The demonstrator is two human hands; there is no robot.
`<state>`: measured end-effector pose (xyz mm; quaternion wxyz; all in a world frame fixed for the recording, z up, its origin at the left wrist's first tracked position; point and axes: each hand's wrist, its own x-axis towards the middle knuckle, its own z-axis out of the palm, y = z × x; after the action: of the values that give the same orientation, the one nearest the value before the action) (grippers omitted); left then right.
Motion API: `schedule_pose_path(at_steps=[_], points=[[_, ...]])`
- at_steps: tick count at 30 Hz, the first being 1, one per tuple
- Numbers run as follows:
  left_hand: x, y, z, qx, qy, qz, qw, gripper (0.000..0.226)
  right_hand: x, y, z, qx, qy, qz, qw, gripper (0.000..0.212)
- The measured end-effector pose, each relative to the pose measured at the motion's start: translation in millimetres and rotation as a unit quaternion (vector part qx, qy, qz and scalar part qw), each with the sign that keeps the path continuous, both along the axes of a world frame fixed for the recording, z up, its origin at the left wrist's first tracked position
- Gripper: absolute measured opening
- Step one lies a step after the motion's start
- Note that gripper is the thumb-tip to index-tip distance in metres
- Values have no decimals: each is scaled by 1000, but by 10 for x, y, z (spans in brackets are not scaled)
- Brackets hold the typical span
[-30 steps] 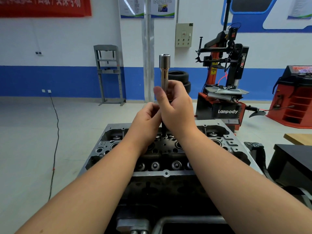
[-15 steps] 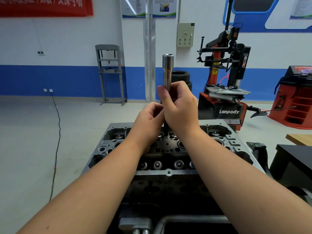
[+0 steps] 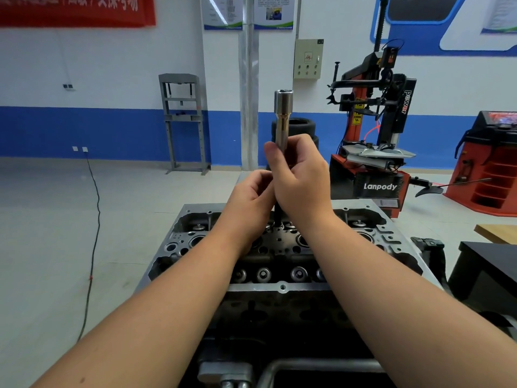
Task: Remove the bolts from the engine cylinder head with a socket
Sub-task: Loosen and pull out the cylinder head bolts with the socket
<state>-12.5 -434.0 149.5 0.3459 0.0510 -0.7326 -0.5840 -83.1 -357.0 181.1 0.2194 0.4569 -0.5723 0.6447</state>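
Note:
A long metal socket (image 3: 282,119) stands upright over the middle of the grey engine cylinder head (image 3: 179,242). My right hand (image 3: 300,177) grips its lower shaft, fingers wrapped round it. My left hand (image 3: 250,200) sits just below and to the left, fingers curled at the shaft; its hold is partly hidden. A dark stem (image 3: 278,217) runs from under my hands down into the head. The bolt itself is hidden.
A red and black tyre changer (image 3: 375,141) stands behind the head on the right, with a red cabinet (image 3: 492,169) further right. A black bench (image 3: 492,264) is at the right. A grey press frame (image 3: 183,121) and a floor cable (image 3: 93,219) are on the left.
Both hands and the socket stay in the same hold over the head; only slight shifts of the fingers and of the camera show.

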Motion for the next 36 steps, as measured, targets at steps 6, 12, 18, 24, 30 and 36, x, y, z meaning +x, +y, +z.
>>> schedule_pose_path(at_steps=[6,12,18,24,30,36], points=[[32,47,25,0,-16,-13,1000,37,-5,-26,-2,39,-32,23,998,31],[48,45,31,-3,4,22,1000,21,45,-6,13,-2,-15,17,1000,22],[37,21,5,10,-3,9,1000,33,58,24,31,-10,27,-12,1000,13],[25,13,-7,7,-14,6,1000,33,52,4,152,22,-12,42,999,22],[2,6,-19,-32,-9,44,998,34,-31,-96,559,4,77,-18,997,36],[-23,19,-11,7,-20,28,999,36,-147,-173,474,-3,10,68,998,33]])
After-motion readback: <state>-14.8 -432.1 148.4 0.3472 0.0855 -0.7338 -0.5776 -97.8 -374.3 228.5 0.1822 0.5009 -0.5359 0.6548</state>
